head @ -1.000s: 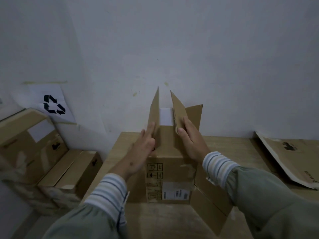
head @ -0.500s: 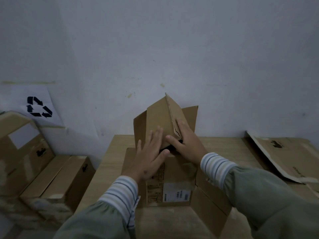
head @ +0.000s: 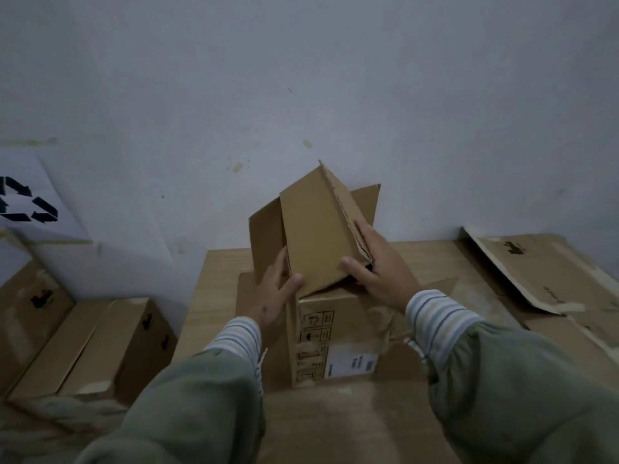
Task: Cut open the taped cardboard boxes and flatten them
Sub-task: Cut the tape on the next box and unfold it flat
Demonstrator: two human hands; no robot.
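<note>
An opened cardboard box (head: 330, 343) with a white label and handling symbols lies on the wooden table (head: 217, 276) in front of me. Its far flaps (head: 315, 229) stand up, folded over one another at a slant. My left hand (head: 273, 296) holds the left edge of the front flap, thumb on its face. My right hand (head: 378, 266) grips the flap's right edge, fingers wrapped around it. The near flaps are spread flat toward me.
Flattened cardboard (head: 536, 272) is piled on the table's right side. Closed boxes (head: 100, 346) stand stacked on the floor at left, below a recycling sign (head: 26, 202) on the white wall, which runs close behind the table.
The upright far flaps have been turned and folded over each other. Both hands have moved from pressing inside the flaps to gripping the outer edges of the slanted flap.
</note>
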